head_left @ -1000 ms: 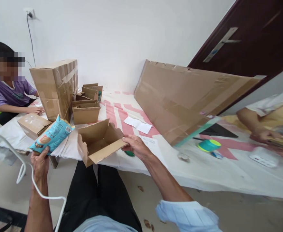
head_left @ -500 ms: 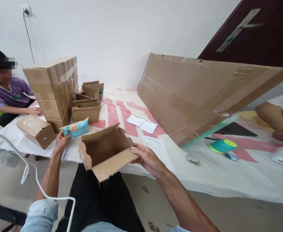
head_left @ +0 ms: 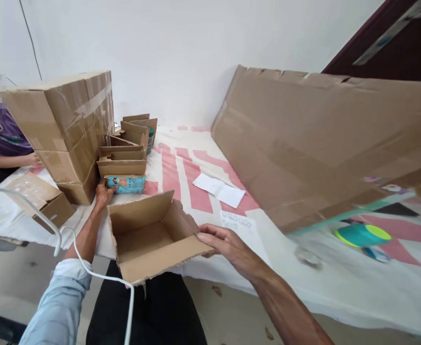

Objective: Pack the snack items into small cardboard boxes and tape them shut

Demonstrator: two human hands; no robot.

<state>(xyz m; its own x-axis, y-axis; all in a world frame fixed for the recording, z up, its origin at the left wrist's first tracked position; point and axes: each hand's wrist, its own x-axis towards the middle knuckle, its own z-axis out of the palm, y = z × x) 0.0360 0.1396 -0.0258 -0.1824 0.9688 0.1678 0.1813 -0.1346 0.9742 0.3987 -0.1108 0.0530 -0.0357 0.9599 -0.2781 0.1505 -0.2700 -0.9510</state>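
Note:
My left hand (head_left: pixel 105 193) grips one end of a blue snack packet (head_left: pixel 127 184), which lies level just in front of the nearest open carton. Between my arms an open cardboard box (head_left: pixel 149 235) is tilted toward me over the table's front edge, and its inside shows bare cardboard. My right hand (head_left: pixel 219 238) pinches the right corner of that box, thumb on top of the flap. Behind the packet several open cartons (head_left: pixel 122 167) stand in a row, with something teal partly visible in the farther ones.
Taped boxes (head_left: pixel 66 110) are stacked at the left, a small closed box (head_left: pixel 39 196) before them. A large cardboard sheet (head_left: pixel 314 143) leans at the right. White papers (head_left: pixel 219 189), a tape roll (head_left: pixel 309 258) and a teal round object (head_left: pixel 363 235) lie on the cloth. A person (head_left: pixel 5 134) sits left.
My left hand has carried the blue packet right and forward, toward the row of open cartons. The box in my right hand has tipped a little more toward me. The view has shifted.

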